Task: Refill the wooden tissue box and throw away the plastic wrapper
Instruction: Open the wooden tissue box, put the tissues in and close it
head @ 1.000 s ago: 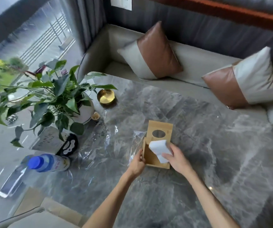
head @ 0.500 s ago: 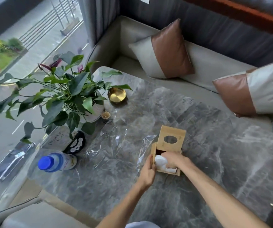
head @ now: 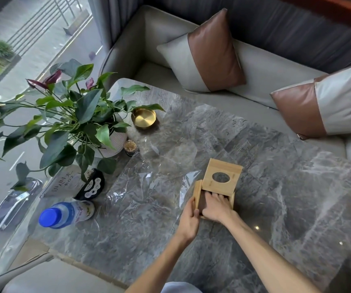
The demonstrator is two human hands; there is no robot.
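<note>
The wooden tissue box (head: 223, 180) lies on the marble table, its face with the oval hole turned up and its open side toward me. My right hand (head: 215, 207) reaches flat into that opening, fingers inside; the white tissues are hidden under it. My left hand (head: 189, 218) grips the box's left wall. The clear plastic wrapper (head: 149, 182) lies crumpled and spread out on the table just left of the box.
A potted plant (head: 79, 119) stands at the table's left end, with a brass dish (head: 143, 118), a small jar (head: 130, 147), a black remote (head: 92, 185), a card and a blue-capped bottle (head: 64, 214) around it. A sofa with two cushions (head: 210, 51) runs behind.
My right hand pushed the white tissue stack down into the box until it went out of sight. My left hand stayed on the box's left wall. The camera moved closer.
</note>
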